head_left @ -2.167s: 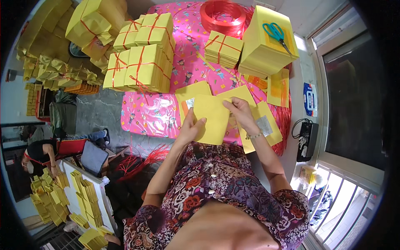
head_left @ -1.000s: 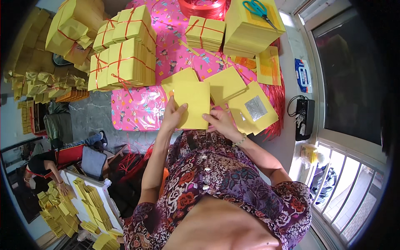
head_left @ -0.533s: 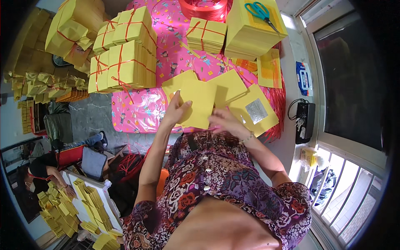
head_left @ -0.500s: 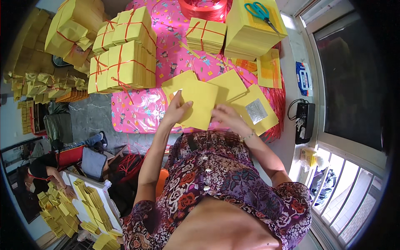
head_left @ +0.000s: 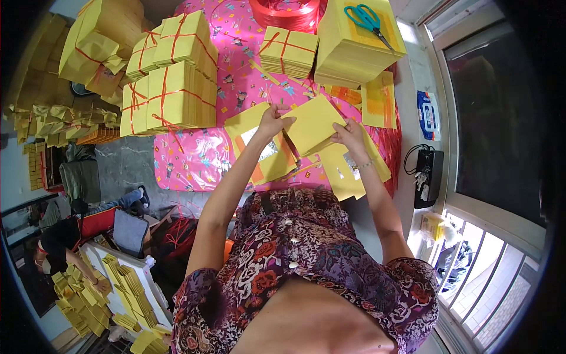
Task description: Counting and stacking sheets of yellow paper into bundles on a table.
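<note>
Since 0.5 s ago you've lifted the yellow paper sheet (head_left: 314, 123) off the pile; it was lying near flat under your palms, now it's raised and tilted between both hands at frame centre. Your left hand (head_left: 272, 120) pinches its left corner, thumb on top; your right hand (head_left: 349, 133) grips its right edge w/ fingers curled under. So both hands are clamped on the same sheet, apart by its width. The view also sits a bit lower vs. the earlier frame.

Below the sheet, on the pink patterned cloth (head_left: 194, 159), lies a loose stack of yellow sheets (head_left: 265, 153) w/ a silver foil patch and orange margin showing; more loose sheets (head_left: 348, 171) lie under your right wrist.

Progress, judging from the layout: a lot looks done. 2 big tied bundles w/ red string (head_left: 168, 97) sit left of centre, a smaller tied bundle (head_left: 289, 50) at upper centre, more bundles at upper left. An untied tall yellow stack (head_left: 354, 47) at upper right carries teal scissors (head_left: 367, 19), w/ a red string coil (head_left: 286, 9) at the top edge. What's left, as far as I can tell: the loose sheets before you, not yet stacked or tied.

Lower left: another person (head_left: 56, 248) sorts yellow stacks at a white table (head_left: 132, 289).
</note>
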`<state>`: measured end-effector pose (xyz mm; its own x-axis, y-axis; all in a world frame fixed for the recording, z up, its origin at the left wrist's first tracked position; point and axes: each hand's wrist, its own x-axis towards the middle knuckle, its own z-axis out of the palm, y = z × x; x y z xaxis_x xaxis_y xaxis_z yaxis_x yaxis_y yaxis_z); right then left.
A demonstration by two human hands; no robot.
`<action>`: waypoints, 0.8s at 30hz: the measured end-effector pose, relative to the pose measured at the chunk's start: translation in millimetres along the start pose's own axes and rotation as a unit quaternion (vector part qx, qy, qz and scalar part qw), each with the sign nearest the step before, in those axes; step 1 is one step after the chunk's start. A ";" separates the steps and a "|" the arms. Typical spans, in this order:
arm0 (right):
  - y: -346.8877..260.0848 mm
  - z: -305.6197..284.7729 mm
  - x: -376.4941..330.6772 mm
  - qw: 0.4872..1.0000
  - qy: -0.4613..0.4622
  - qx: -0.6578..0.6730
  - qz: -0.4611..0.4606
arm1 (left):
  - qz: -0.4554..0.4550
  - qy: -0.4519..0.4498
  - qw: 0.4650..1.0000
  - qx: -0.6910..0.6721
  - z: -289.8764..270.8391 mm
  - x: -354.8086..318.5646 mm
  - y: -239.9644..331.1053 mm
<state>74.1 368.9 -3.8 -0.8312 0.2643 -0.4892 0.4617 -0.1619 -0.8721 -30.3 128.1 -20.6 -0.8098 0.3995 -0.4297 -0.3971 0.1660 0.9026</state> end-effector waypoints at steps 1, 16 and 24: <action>4.2 -0.9 1.1 1.000 0.015 -0.014 0.004 | 0.003 0.011 1.000 0.016 3.2 6.9 -7.8; 47.4 -6.1 6.1 0.890 0.138 -0.425 -0.089 | 0.085 0.109 0.972 0.191 34.6 3.9 -44.7; 40.6 9.2 -6.7 0.851 0.154 -0.498 -0.059 | 0.185 0.112 0.937 0.275 41.3 1.4 -51.5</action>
<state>95.6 351.7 -35.8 -0.8399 0.4850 -0.2436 0.5422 0.7290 -0.4178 6.9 157.3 -66.6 -0.9428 0.3325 -0.0236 0.1612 0.5167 0.8408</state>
